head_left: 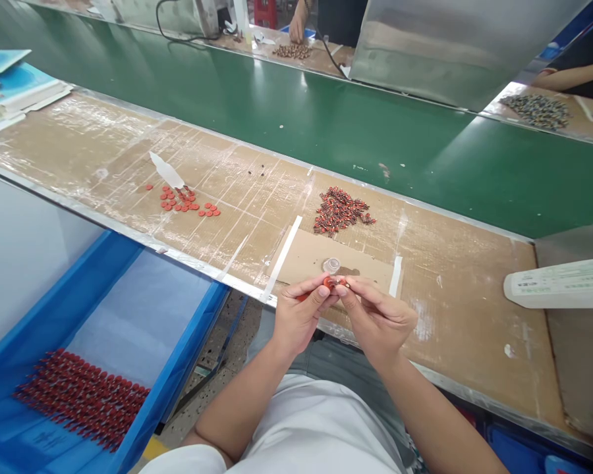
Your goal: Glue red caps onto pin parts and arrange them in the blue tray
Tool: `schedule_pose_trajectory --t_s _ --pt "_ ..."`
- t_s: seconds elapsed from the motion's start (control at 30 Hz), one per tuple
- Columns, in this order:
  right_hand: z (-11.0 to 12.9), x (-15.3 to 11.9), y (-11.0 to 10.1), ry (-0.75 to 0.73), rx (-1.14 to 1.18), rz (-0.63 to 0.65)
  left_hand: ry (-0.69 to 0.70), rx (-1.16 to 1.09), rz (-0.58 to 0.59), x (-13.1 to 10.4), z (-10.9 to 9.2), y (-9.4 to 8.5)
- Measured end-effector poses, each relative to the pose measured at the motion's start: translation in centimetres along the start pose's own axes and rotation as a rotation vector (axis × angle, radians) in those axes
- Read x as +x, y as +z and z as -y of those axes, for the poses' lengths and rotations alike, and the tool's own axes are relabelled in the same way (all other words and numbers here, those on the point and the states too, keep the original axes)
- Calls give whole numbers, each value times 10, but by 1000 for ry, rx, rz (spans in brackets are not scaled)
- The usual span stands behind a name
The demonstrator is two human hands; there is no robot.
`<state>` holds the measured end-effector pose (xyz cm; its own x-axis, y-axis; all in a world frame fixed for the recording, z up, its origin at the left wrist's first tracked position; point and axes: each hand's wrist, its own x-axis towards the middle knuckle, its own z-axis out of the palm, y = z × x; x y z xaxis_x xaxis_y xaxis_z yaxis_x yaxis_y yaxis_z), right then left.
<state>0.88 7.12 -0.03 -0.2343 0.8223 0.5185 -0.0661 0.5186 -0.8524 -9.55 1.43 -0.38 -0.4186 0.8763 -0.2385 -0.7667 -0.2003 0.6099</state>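
Over the front edge of the table, my left hand [296, 316] pinches a small red disc [327, 282] between thumb and fingers. Close against it, the fingertips of my right hand [381, 317] grip a small red-and-dark piece [344, 283]; the fingers partly cover it. Just beyond my fingertips, a small clear round dish [331, 265] rests on a cardboard sheet [309, 247] beside a dark stain. Behind the sheet lies a pile of small red-and-black pieces [338, 209]. Farther left, several loose red discs [178, 203] are scattered by a pointed white object [167, 170].
A green belt [257, 99] runs behind the table. Below left, a blue bin [188, 329] holds rows of red-topped pieces [86, 398]. A white bottle [563, 283] lies at right; blue-and-white folders [24, 85] are stacked far left. Across the belt, another person's hand [297, 27] touches small parts.
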Motion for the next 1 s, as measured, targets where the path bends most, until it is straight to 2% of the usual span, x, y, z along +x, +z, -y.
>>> schedule_pose_trajectory --t_s 0.23,0.37,0.63,0.83,1.0 --pt "0 0 -4 -33 -23 46 78 76 69 -1 -3 -1" --pt "2 3 -8 -64 -61 65 79 105 91 -2 -4 -2" --pt "6 5 -9 -105 -75 25 31 83 47 -3 -5 5" --pt "3 5 -8 -133 -99 4 59 57 17 -4 -4 9" --pt "2 5 -8 -175 -167 -57 93 99 36 -7 -1 9"
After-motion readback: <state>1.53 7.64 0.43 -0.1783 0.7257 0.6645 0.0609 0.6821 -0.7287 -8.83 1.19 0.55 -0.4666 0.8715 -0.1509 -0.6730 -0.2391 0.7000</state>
